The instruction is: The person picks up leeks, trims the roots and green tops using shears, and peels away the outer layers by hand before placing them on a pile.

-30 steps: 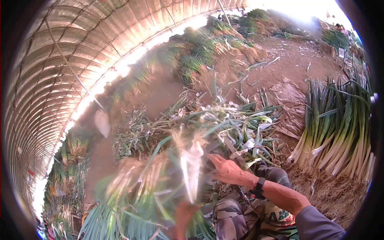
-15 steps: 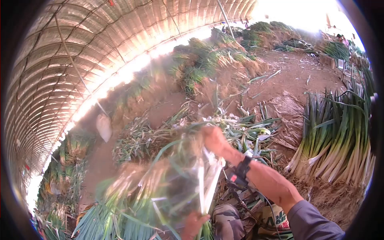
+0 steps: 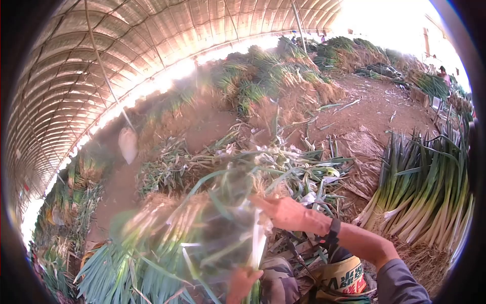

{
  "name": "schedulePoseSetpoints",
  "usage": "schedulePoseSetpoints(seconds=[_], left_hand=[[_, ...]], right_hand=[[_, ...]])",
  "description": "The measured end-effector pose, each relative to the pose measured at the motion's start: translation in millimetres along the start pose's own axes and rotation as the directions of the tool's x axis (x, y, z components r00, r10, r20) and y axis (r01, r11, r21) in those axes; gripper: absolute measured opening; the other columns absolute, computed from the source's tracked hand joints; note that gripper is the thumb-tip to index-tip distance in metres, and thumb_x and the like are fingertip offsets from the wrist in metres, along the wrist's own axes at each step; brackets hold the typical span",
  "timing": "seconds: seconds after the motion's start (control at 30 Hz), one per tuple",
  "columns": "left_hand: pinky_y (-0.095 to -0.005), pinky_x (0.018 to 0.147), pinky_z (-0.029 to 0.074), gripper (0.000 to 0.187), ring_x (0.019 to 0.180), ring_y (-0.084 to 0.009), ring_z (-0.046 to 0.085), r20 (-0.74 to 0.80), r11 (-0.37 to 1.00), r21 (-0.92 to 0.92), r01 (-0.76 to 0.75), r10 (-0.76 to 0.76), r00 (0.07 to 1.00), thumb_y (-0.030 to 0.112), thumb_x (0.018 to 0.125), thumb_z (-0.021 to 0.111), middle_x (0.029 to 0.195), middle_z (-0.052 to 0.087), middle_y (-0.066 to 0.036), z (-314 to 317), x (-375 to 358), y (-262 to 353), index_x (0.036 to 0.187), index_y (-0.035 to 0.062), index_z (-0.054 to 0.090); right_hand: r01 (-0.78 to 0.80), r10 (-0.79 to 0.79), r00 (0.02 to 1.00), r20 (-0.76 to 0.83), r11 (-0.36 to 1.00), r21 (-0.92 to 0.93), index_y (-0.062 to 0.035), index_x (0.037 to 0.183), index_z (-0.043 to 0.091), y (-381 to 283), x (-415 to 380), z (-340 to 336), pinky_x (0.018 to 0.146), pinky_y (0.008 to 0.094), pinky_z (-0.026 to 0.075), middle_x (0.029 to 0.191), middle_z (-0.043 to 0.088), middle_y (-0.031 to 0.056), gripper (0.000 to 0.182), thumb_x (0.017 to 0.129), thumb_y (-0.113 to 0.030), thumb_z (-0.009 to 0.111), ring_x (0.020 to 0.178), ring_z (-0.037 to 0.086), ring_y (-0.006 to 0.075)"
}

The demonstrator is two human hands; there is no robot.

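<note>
Near the bottom centre my left hand (image 3: 243,282) is closed round the lower part of a few upright green onions (image 3: 258,243), whose white stems rise toward the roots. My right hand (image 3: 286,212) is at the upper part of these stems, by the roots, its fingers pinched on something partly blurred, seemingly a leaf or outer skin. To the left lies a bundle of green onions (image 3: 172,218), roots up and leaves toward the bottom edge. Part of the view in front of my left hand is hazy.
A trimmed bundle of long onions (image 3: 425,187) stands at the right. Discarded leaves (image 3: 202,162) litter the ground ahead. Heaps of onions (image 3: 253,81) line the back. A printed container (image 3: 347,278) sits by my knee. A white bag (image 3: 127,145) hangs at the left. A person (image 3: 443,76) is far off.
My right hand has moved down and slightly right, with its wrist lower. The view has shifted a little, and more of the printed container shows. My left hand stays at the stems.
</note>
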State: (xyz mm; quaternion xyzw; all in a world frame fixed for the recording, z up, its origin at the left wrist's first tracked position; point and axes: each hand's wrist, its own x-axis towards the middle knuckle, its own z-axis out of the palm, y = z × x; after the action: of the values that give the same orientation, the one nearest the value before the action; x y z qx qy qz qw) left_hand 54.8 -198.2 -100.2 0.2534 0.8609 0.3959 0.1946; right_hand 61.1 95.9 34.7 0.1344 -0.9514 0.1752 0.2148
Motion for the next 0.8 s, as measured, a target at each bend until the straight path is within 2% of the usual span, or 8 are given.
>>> schedulePoseSetpoints(seconds=[0.23,0.33,0.43,0.53,0.6,0.7,0.73,0.8], left_hand=[[-0.0444,0.092,0.046,0.055,0.100,-0.0383,0.060,-0.024,0.992,0.129,0.010,-0.007,1.000,0.054,0.084,0.070,0.099,0.062,-0.026,6,-8,-2,0.107,0.0043,0.075],[-0.0437,0.090,0.048,0.052,0.099,-0.0375,0.061,-0.064,0.991,0.133,-0.009,0.018,0.998,0.051,0.084,0.070,0.098,0.064,-0.025,11,-9,0,0.107,0.0041,0.076],[-0.0447,0.086,0.050,0.049,0.094,-0.0328,0.065,-0.037,0.995,0.091,0.042,-0.039,0.999,0.045,0.088,0.070,0.099,0.066,-0.021,13,-12,3,0.112,0.0016,0.072],[-0.0477,0.084,0.049,0.059,0.097,-0.0296,0.065,-0.009,0.993,0.003,0.116,-0.116,0.993,0.050,0.097,0.065,0.109,0.066,-0.017,17,-10,5,0.127,-0.0006,0.065],[-0.0477,0.085,0.050,0.060,0.099,-0.0303,0.065,-0.078,0.993,-0.030,0.114,-0.117,0.990,0.050,0.096,0.065,0.111,0.065,-0.019,17,-15,13,0.129,-0.0011,0.064],[-0.0477,0.088,0.051,0.063,0.102,-0.0320,0.065,-0.018,0.975,0.218,0.040,-0.037,0.999,0.049,0.097,0.065,0.115,0.064,-0.020,28,-3,-9,0.132,-0.0024,0.061],[-0.0481,0.088,0.051,0.063,0.102,-0.0323,0.065,0.011,0.984,0.154,0.088,-0.091,0.996,0.050,0.096,0.065,0.114,0.064,-0.020,24,-7,-5,0.132,-0.0018,0.061],[-0.0491,0.089,0.051,0.065,0.103,-0.0329,0.064,0.074,0.981,0.030,0.191,-0.193,0.978,0.052,0.095,0.065,0.113,0.064,-0.020,13,-19,3,0.133,-0.0007,0.061]], right_hand=[[0.185,-0.228,0.971,-0.069,0.905,-0.384,-0.0040,0.092,0.060,18,7,45,0.058,0.0396,0.055,0.090,0.067,0.0123,0.015,0.082,-0.013,0.067,0.067,0.069,0.0245],[-0.144,0.118,0.988,-0.102,0.938,-0.315,-0.0043,0.093,0.060,40,22,29,0.059,0.0417,0.055,0.086,0.067,0.0123,0.013,0.083,-0.012,0.065,0.071,0.070,0.0286],[-0.390,0.385,0.890,-0.243,0.920,0.028,-0.0021,0.095,0.058,51,31,0,0.061,0.0433,0.055,0.085,0.066,0.0150,0.016,0.083,-0.011,0.063,0.075,0.070,0.0331],[-0.337,0.268,0.897,-0.351,0.929,-0.152,-0.0015,0.096,0.056,58,26,3,0.063,0.0441,0.055,0.083,0.065,0.0160,0.018,0.084,-0.012,0.063,0.073,0.068,0.0372],[-0.311,0.238,0.928,-0.287,0.919,-0.241,-0.0018,0.098,0.058,64,23,3,0.064,0.0437,0.055,0.085,0.065,0.0149,0.020,0.083,-0.012,0.064,0.076,0.069,0.0352],[-0.209,0.133,0.974,-0.183,0.842,-0.498,-0.0019,0.102,0.060,75,17,-5,0.064,0.0423,0.055,0.088,0.065,0.0132,0.023,0.082,-0.010,0.065,0.080,0.068,0.0309],[-0.155,0.090,0.986,-0.137,0.790,-0.593,-0.0018,0.104,0.060,80,16,-9,0.063,0.0417,0.056,0.090,0.064,0.0126,0.025,0.081,-0.009,0.066,0.082,0.068,0.0292],[-0.292,0.202,0.956,-0.213,0.726,-0.623,-0.0011,0.109,0.061,130,12,-25,0.059,0.0401,0.055,0.094,0.063,0.0111,0.029,0.081,-0.008,0.067,0.086,0.067,0.0254]])
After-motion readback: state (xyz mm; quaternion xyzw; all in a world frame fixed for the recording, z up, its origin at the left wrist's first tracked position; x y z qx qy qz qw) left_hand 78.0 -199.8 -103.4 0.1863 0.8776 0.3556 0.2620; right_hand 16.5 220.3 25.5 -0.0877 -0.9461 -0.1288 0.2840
